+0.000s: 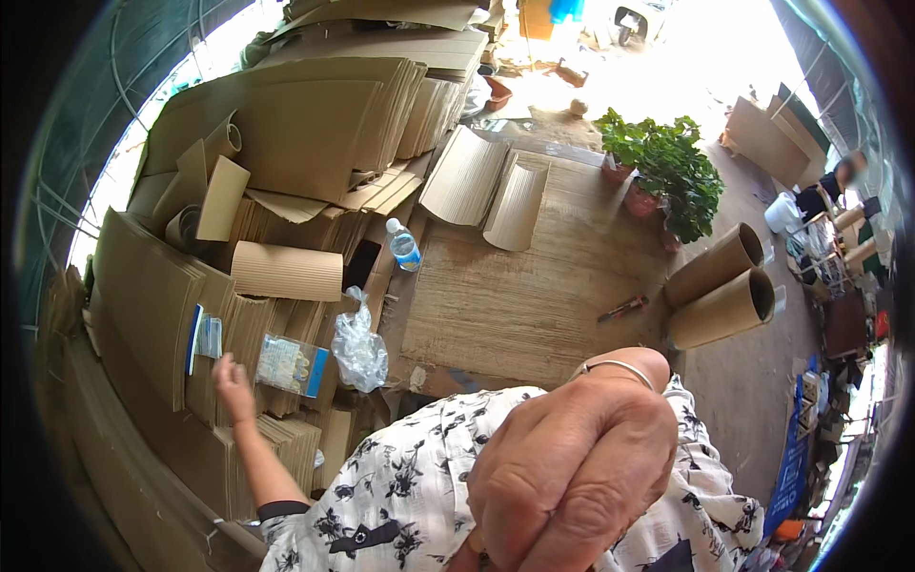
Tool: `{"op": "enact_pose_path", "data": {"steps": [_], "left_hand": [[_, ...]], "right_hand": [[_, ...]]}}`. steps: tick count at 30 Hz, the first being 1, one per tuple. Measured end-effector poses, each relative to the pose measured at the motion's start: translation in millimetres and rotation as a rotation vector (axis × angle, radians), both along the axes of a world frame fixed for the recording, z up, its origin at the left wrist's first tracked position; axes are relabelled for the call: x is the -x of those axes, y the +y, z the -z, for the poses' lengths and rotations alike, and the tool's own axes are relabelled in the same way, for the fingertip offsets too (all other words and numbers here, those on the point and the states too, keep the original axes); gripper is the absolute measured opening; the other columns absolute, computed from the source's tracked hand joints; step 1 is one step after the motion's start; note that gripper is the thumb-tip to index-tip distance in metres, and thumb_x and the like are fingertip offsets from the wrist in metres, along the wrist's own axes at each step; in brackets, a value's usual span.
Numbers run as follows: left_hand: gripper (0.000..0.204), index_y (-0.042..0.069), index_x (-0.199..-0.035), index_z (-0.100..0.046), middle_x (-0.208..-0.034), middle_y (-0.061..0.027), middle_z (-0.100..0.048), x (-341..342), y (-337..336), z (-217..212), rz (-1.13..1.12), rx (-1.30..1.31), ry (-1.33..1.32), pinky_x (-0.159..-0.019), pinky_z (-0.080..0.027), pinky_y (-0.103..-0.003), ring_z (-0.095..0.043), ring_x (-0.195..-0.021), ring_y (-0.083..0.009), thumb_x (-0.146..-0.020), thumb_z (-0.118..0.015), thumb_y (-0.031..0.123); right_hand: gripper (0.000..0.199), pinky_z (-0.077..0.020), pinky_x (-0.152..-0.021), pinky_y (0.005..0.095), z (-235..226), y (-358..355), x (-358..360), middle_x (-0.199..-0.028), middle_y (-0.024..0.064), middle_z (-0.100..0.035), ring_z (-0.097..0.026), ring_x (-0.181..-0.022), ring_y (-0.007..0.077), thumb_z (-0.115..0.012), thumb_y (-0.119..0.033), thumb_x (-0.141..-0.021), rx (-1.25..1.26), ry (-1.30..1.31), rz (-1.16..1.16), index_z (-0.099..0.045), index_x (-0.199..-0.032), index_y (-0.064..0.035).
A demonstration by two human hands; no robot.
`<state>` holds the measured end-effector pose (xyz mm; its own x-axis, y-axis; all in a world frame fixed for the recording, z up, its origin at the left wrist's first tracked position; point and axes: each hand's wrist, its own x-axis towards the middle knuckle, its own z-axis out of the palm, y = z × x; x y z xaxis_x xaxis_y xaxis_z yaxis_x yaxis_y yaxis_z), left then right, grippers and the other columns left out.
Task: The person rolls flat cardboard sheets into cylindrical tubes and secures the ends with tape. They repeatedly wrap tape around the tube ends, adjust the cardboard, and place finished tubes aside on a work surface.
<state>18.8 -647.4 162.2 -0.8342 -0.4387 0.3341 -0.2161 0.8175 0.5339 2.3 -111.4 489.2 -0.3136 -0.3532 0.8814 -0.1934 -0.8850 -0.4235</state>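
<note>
1. Right hand (572, 472): very close to the lens, large and slightly blurred, a thin bangle on the wrist. The fingers curl inward into a loose fist; the palm side is turned away, so whether anything lies inside cannot be told. Its lower edge is cut off by the frame.
2. Left hand (232, 383): stretched out to the left, small in the picture and soft with motion. The fingers look spread and hold nothing visible; the fingertips sit just beside the clear packet, and contact cannot be confirmed.
3. Clear packet (292, 364): a flat transparent bag with a blue edge strip and pale contents too small to identify. It lies on the stacked cardboard sheets, immediately right of the left hand.
4. Second small packet (207, 337): blue and white, up-left of the clear packet, partly tucked against a sheet edge; details unreadable.
5. Crumpled plastic bag (359, 345): clear film, bunched, just right of the clear packet.
6. Stacked cardboard sheets (286, 124): brown, corrugated, in leaning piles above and left of the clear packet; several sheets are curled into rolls. Lower layers are hidden by upper ones.
7. Water bottle (403, 245): blue label, white cap, up-right of the clear packet, lying tilted.
8. Two cardboard tubes (724, 286): far right of the clear packet, open ends facing right.
9. Potted plants (667, 172): green, well to the upper right.
10. Patterned garment (410, 486): white with black flowers, filling the lower middle and hiding the ground beneath.
</note>
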Motion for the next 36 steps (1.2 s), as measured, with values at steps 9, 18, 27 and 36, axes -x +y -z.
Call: {"op": "enact_pose_path", "data": {"steps": [9,18,27,36], "left_hand": [[0.074,0.001,-0.138,-0.056,-0.145,-0.0247,-0.052,19.7,-179.8,-60.0,-0.305,0.216,-0.255,-0.115,-0.04,-0.049,-0.044,-0.139,-0.0417,-0.083,-0.081,0.043],[0.094,0.01,-0.149,-0.041,-0.158,-0.0301,-0.036,-18.3,-208.6,-70.3,-0.313,0.122,-0.401,-0.116,-0.042,-0.05,-0.047,-0.138,-0.0461,-0.075,-0.085,0.048],[0.017,0.006,-0.087,-0.068,-0.091,-0.0112,-0.069,-101.1,-105.0,-84.0,0.015,0.158,-0.122,-0.075,-0.058,-0.045,-0.07,-0.083,-0.0336,-0.093,-0.071,0.022],[0.026,0.005,-0.107,-0.077,-0.093,-0.0152,-0.077,-173.5,-27.8,-128.7,0.146,-0.538,-0.149,-0.073,-0.056,-0.035,-0.074,-0.08,-0.0224,-0.09,-0.079,0.025]], "right_hand": [[0.02,-0.0579,-0.072,0.0333,-27.1,-179.9,-3.9,-0.093,0.0161,-0.071,-0.071,-0.08,0.027,-0.068,-0.005,-0.094,-0.501,0.066,-0.055,-0.075,-0.11,0.0058],[0.018,-0.057,-0.071,0.0322,6.0,-284.6,8.5,-0.093,0.0105,-0.075,-0.072,-0.083,0.0184,-0.078,-0.005,-0.079,-1.09,0.025,0.212,-0.078,-0.098,-0.003],[0.032,-0.0561,-0.086,0.0376,117.9,-371.5,67.0,-0.104,0.0096,-0.069,-0.068,-0.093,0.0255,-0.078,-0.004,-0.081,-0.838,0.9,0.691,-0.071,-0.113,-0.0019],[0.049,-0.0498,-0.099,0.0486,172.6,-383.5,38.7,-0.116,0.0096,-0.059,-0.06,-0.106,0.0254,-0.073,-0.016,-0.077,-0.46,1.308,0.704,-0.066,-0.123,-0.0009]]}}
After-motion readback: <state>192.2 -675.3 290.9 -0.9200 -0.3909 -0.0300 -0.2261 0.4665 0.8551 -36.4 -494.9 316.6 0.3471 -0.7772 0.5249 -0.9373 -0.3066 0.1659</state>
